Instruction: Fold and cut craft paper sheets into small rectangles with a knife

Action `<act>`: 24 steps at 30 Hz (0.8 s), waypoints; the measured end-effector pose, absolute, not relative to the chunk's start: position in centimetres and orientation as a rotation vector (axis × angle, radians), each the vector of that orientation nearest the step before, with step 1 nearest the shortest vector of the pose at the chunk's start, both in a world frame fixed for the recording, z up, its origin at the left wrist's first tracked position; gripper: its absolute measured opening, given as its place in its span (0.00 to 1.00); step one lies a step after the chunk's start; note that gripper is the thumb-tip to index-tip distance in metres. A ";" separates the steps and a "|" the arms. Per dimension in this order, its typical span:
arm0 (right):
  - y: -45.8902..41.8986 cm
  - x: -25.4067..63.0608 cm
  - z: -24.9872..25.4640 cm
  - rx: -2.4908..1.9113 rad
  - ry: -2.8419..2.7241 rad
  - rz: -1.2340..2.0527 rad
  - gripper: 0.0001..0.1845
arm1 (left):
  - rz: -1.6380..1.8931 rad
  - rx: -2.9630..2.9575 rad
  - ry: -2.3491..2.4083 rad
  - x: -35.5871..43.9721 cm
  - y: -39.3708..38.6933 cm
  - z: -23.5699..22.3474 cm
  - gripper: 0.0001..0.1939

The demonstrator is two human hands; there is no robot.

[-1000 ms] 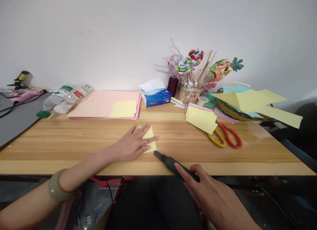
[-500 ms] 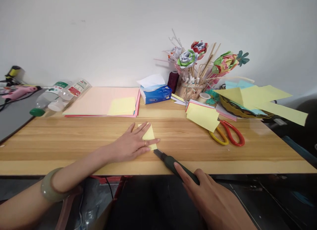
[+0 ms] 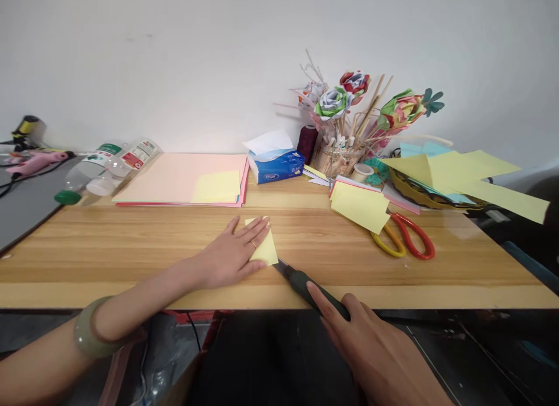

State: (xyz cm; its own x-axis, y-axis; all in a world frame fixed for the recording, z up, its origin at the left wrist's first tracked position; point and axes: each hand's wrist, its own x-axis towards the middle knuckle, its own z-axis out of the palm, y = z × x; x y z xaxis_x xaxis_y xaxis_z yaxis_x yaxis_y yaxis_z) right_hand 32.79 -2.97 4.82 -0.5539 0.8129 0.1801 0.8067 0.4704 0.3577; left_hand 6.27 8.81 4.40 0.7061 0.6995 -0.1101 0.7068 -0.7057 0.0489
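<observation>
On my feed, the fingers of the left hand (image 3: 229, 256) have drawn closer together and off the right edge of the yellow paper (image 3: 267, 253); that hand lies palm down, pressing rather than grasping. The paper rests on the wooden table (image 3: 126, 246) toward its front. My right hand (image 3: 371, 339) grips the dark-handled knife (image 3: 302, 282), its blade now at the paper's near right corner, perhaps partly beneath; I judge that bared edge easier for the blade to follow
</observation>
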 end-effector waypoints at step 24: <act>-0.7 31.8 6.1 1.463 2.720 0.608 0.40 | -0.137 2.811 1.245 6.6 8.5 4.8 0.38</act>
State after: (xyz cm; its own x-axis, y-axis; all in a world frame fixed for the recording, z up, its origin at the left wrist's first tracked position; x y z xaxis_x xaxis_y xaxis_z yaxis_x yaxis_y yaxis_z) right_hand 31.76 -0.71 6.14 -0.5680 0.8020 0.1848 0.8043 0.4933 0.3312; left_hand 6.59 8.52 4.78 0.6692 0.7354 -0.1070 0.7411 -0.6711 0.0224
